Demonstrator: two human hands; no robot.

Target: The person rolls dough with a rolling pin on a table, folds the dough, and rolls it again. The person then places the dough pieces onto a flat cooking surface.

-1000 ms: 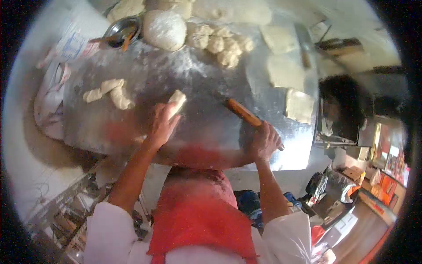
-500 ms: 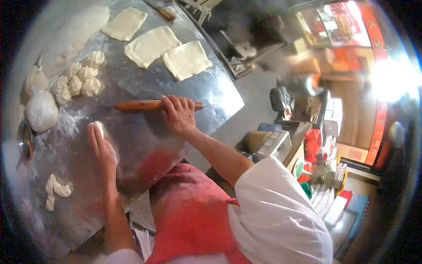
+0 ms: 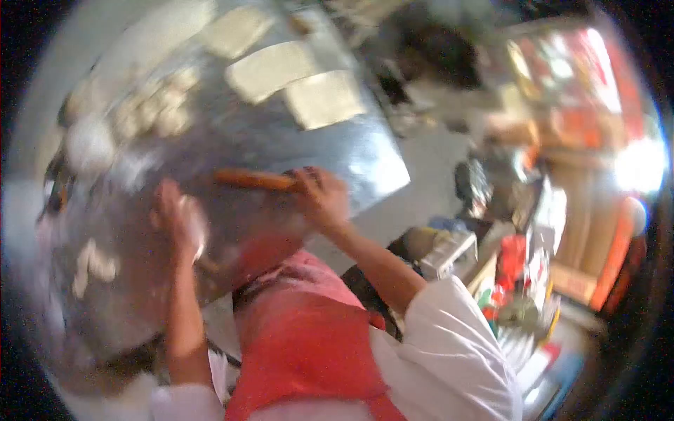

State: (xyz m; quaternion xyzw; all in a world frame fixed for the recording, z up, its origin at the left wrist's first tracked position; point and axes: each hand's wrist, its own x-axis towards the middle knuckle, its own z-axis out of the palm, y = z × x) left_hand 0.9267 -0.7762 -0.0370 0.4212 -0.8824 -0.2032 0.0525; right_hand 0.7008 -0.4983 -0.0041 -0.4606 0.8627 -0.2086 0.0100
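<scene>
My right hand (image 3: 323,200) is wrapped round the right end of a wooden rolling pin (image 3: 253,180), which lies across the metal worktop (image 3: 232,217). To its left, my left hand (image 3: 175,214) is smeared by motion over the worktop. A pale piece of dough (image 3: 197,226) shows along its palm side, though its exact shape is blurred. Several dough balls (image 3: 165,109) sit in a cluster beyond that hand, beside a larger white floury lump (image 3: 90,146). Small dough scraps (image 3: 95,266) lie at the near left.
Three flat dough sheets, one of them (image 3: 324,99) nearest the right edge, lie on the far part of the worktop. Past the worktop's corner (image 3: 406,181) stand a white container (image 3: 449,254) and red items (image 3: 512,256). Flour dusts the left side.
The view has shifted, and the scene sits further right in it. My left hand has turned, with dough now by the palm rather than the fingertips. My right hand keeps hold of the rolling pin.
</scene>
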